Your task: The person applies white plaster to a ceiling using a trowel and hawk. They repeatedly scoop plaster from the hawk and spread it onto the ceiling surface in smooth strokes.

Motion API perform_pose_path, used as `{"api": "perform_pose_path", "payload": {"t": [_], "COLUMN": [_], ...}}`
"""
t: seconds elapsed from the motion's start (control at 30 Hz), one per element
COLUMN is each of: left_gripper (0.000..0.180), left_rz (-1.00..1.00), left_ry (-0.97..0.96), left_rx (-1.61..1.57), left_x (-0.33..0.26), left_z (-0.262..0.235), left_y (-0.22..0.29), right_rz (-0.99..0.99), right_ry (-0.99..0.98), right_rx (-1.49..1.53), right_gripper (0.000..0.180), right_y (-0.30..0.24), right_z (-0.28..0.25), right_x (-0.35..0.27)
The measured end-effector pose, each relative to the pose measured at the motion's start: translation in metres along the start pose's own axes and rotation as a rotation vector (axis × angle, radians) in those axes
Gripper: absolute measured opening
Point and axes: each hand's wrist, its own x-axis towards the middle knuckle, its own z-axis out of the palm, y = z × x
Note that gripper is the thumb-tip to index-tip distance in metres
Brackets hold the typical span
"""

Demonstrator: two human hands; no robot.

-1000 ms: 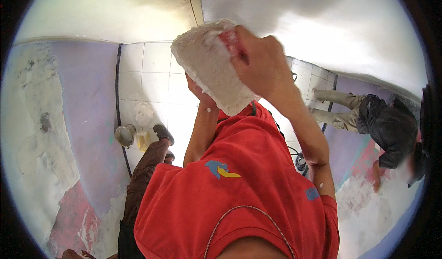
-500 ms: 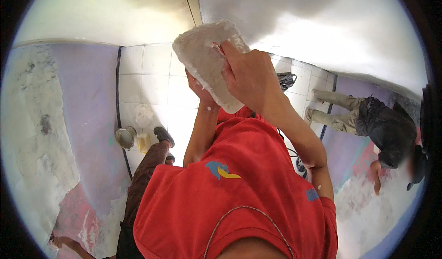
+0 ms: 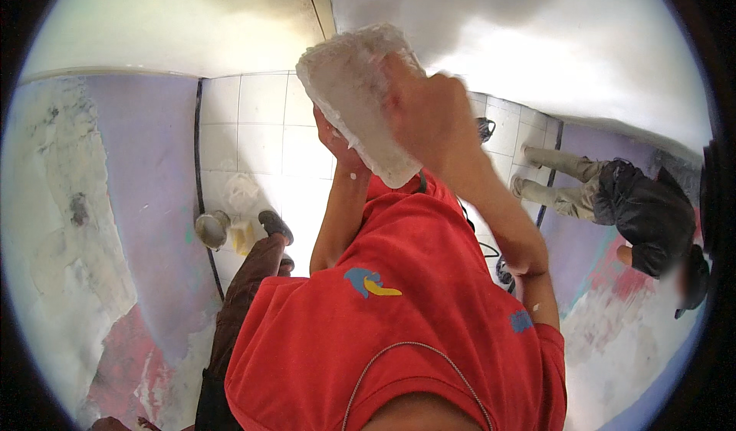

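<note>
A flat board (image 3: 349, 98) coated in white plaster is held up in front of me, tilted. My left hand (image 3: 335, 136) grips it from below, mostly hidden behind its lower edge. My right hand (image 3: 429, 117) is a blurred fist pressed against the board's right side; I cannot make out what, if anything, it holds. Both forearms rise from my red shirt (image 3: 399, 316).
Below lies a white tiled floor (image 3: 257, 136) with a small bucket (image 3: 211, 228), a yellow object (image 3: 242, 236) and my shoe (image 3: 276, 226). Patchy purple walls (image 3: 146, 193) flank it. Another person (image 3: 640, 209) bends over at the right. A cable (image 3: 484, 249) trails on the tiles.
My right hand has slid a little across the board's face and back, now blurred. The board and my left hand stay raised in nearly the same place.
</note>
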Motion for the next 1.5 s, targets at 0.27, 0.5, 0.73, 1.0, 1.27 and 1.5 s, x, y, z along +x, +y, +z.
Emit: {"api": "perform_pose_path", "payload": {"t": [0.27, 0.5, 0.73, 1.0, 1.27, 1.5], "left_gripper": [0.052, 0.049, 0.048, 0.05, 0.05, 0.049], "left_rz": [0.042, 0.06, 0.025, 0.028, 0.024, 0.009], "left_ry": [-0.085, 0.023, -0.097, -0.041, -0.05, -0.039], "left_rx": [0.011, 0.054, -0.045, 0.116, 0.075, 0.005], "left_x": [-0.008, -0.017, -0.022, -0.028, -0.017, -0.004], "left_z": [-0.008, -0.012, -0.008, 0.005, -0.009, -0.008], "left_y": [0.003, 0.003, 0.008, 0.006, 0.0, -0.004], "right_rz": [-0.024, 0.057, -0.001, 0.004, -0.069, -0.148], "right_ry": [0.002, -0.013, -0.027, -0.057, -0.109, -0.02], "right_rx": [0.003, -0.032, 0.167, 0.029, 0.12, 0.004], "right_gripper": [0.02, 0.017, 0.024, 0.02, 0.019, 0.021], "right_y": [-0.001, -0.003, -0.018, -0.002, -0.012, -0.005], "right_z": [0.0, -0.007, -0.018, -0.019, -0.011, 0.009], "right_x": [-0.007, -0.009, -0.027, -0.009, -0.015, -0.012]}}
